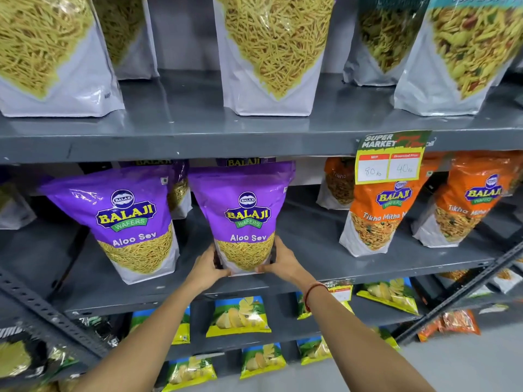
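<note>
Aloo Sev pouch [243, 216], purple and glossy, is stood upright near the front edge of the middle shelf [311, 250], and its base is held from both sides. The left grip [208, 268] is curled round the lower left corner and the right grip [283, 261] round the lower right corner, with the thumbs laid on the front by the bottom seam. A red thread [311, 295] is worn on the right wrist.

Just beside it on the left, a second purple pouch [127, 222] of the same kind is stood, leaning a little. More purple pouches are ranked behind both. Well apart to the right, two orange pouches [379, 213] are placed. A yellow price tag [390, 159] is hung from the lip of the upper shelf [198, 137], partly across the nearer orange one.

The pouches are made of crinkled, shiny film and taper towards a white base. Thin yellow strands are shown on the lower front. The shelves are of flat grey painted metal, braced by a perforated upright [42, 306]. Larger white-bottomed pouches [271, 52] are carried above, and flat yellow-green packets [239, 316] are laid below.
</note>
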A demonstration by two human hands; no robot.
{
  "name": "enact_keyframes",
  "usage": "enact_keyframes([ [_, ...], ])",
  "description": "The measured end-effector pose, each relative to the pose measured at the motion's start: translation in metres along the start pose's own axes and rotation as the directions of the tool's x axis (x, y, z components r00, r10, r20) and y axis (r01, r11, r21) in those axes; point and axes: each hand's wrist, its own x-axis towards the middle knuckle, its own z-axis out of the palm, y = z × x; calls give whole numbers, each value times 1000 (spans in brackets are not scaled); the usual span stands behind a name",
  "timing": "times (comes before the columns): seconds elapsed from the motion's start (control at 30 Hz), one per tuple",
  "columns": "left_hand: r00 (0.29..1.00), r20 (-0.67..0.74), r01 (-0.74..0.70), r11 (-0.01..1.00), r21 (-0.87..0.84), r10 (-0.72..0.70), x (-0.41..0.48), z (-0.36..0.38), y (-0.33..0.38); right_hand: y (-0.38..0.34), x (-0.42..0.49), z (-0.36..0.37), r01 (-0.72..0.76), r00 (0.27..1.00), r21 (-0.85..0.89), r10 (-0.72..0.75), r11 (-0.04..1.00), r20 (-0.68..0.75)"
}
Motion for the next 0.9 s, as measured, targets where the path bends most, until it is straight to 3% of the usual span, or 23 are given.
enact_keyframes([
  [0.57,999,-20,-29,999,31,30,8,9,14,3,4,-8,-2,999,-42,0,999,-49],
  [0.7,998,-58,-36,995,-96,30,-4,3,15,3,-13,1,-13,963,28,20,1000,-267],
  [0.8,984,-175,-61,984,-169,31,-24,-16,8,4,-37,34,48,829,89,10,995,-559],
  [0.87,944,-327,-118,972,-203,46,-42,-35,2,-4,-51,65,127,800,97,-44,987,-598],
  [0.9,914,-403,-145,965,-219,46,-53,-45,-2,-10,-54,80,148,827,98,-68,984,-558],
])
